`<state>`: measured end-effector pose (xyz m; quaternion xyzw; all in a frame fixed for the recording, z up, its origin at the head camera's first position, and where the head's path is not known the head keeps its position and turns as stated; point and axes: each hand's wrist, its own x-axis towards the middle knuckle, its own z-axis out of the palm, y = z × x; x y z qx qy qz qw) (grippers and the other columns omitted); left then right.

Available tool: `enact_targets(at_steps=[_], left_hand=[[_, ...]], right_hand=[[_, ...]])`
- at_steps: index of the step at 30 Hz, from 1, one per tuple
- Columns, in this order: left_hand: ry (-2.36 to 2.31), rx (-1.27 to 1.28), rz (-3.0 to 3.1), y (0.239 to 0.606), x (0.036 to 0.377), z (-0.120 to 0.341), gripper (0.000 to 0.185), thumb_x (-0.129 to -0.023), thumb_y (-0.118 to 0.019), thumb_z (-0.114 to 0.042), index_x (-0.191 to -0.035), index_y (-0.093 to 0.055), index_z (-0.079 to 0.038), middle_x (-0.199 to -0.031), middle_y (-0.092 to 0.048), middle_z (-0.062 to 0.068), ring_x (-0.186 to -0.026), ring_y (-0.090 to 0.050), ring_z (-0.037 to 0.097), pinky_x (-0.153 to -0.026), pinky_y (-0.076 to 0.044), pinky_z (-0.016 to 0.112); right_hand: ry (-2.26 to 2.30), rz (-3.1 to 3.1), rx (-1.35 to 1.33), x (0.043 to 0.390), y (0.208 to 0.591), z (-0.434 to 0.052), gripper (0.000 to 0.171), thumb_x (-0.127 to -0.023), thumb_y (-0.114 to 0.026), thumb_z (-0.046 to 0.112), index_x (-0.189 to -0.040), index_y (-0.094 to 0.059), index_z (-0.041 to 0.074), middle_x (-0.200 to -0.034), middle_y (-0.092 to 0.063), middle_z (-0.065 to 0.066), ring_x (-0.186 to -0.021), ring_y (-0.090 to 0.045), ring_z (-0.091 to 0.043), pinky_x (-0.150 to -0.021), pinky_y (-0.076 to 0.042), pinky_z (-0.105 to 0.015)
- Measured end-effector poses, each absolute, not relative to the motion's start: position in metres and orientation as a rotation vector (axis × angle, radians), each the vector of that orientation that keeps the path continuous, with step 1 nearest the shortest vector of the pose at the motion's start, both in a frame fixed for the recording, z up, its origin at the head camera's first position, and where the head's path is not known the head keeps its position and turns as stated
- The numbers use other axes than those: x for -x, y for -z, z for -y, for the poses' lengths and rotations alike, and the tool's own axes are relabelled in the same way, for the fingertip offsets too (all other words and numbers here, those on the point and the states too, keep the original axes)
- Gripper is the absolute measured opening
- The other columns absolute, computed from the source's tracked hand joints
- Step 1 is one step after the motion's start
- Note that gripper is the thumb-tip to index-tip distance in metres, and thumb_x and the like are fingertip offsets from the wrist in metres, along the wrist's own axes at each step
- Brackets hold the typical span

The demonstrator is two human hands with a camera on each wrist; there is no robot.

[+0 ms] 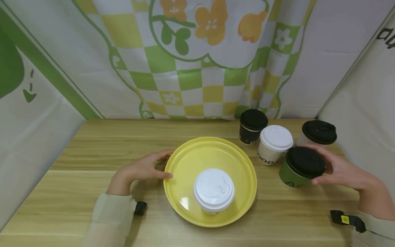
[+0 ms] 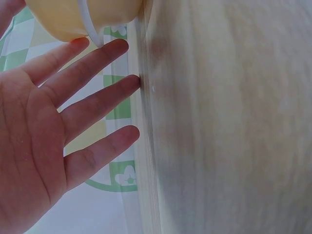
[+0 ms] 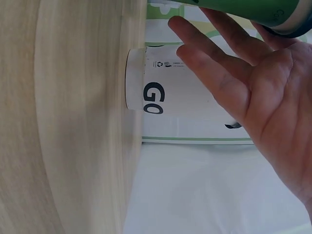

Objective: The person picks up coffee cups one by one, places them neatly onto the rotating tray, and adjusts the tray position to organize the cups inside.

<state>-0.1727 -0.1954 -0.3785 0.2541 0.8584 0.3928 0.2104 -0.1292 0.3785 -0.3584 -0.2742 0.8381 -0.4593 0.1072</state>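
A round yellow tray (image 1: 185, 156) lies on the table, and a paper cup with a white lid (image 1: 214, 190) stands upright on it. My left hand (image 1: 148, 168) is at its left rim, thumb over the edge and fingers spread; in the left wrist view the left hand's fingers (image 2: 100, 100) are straight, the upper ones right at the tray's underside. My right hand (image 1: 345, 169) is around the right side of a green paper cup with a black lid (image 1: 303, 166). In the right wrist view the right hand's fingers (image 3: 214, 73) are extended and loose beside the green cup (image 3: 258, 9).
Behind the green cup stand a white-lidded cup (image 1: 274, 144), a dark cup with a black lid (image 1: 253, 125) and a pale black-lidded cup (image 1: 318, 132), printed "GO" in the right wrist view. A checked cloth (image 1: 191, 82) hangs behind the wooden table (image 1: 102, 147), with fabric walls at both sides.
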Motion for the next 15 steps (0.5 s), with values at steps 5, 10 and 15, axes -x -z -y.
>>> enact_targets(at_steps=[5, 10, 15], left_hand=[[-1.102, -0.704, -2.377, 0.3786, 0.1723, 0.1957, 0.081, -0.085, -0.078, -0.026, -0.154, -0.036, -0.016, -0.151, -0.048, 0.008, -0.143, -0.04, 0.032, -0.117, -0.03, 0.06], [-1.101, -0.716, -2.376, 0.3788, 0.1723, 0.1956, 0.082, -0.085, -0.078, -0.027, -0.154, -0.036, -0.016, -0.152, -0.048, 0.008, -0.143, -0.04, 0.033, -0.117, -0.03, 0.06], [-1.088, -0.699, -2.383, 0.3788, 0.1728, 0.1956, 0.082, -0.085, -0.078, -0.028, -0.154, -0.036, -0.018, -0.152, -0.047, 0.007, -0.143, -0.04, 0.032, -0.117, -0.029, 0.059]], right_hand=[[1.412, -2.401, 0.861, 0.1316, 0.3608, -0.3778, 0.093, -0.075, -0.07, -0.019, -0.154, -0.021, -0.004, -0.147, -0.047, 0.008, -0.125, -0.053, 0.001, -0.088, -0.051, -0.02], [1.448, -2.365, 0.887, 0.1325, 0.3624, -0.3784, 0.092, -0.076, -0.068, -0.02, -0.153, -0.022, -0.004, -0.146, -0.048, 0.007, -0.123, -0.055, -0.001, -0.086, -0.052, -0.022], [1.464, -2.365, 0.871, 0.1323, 0.364, -0.3782, 0.092, -0.075, -0.068, -0.021, -0.153, -0.024, -0.002, -0.145, -0.048, 0.008, -0.121, -0.056, -0.001, -0.083, -0.054, -0.023]])
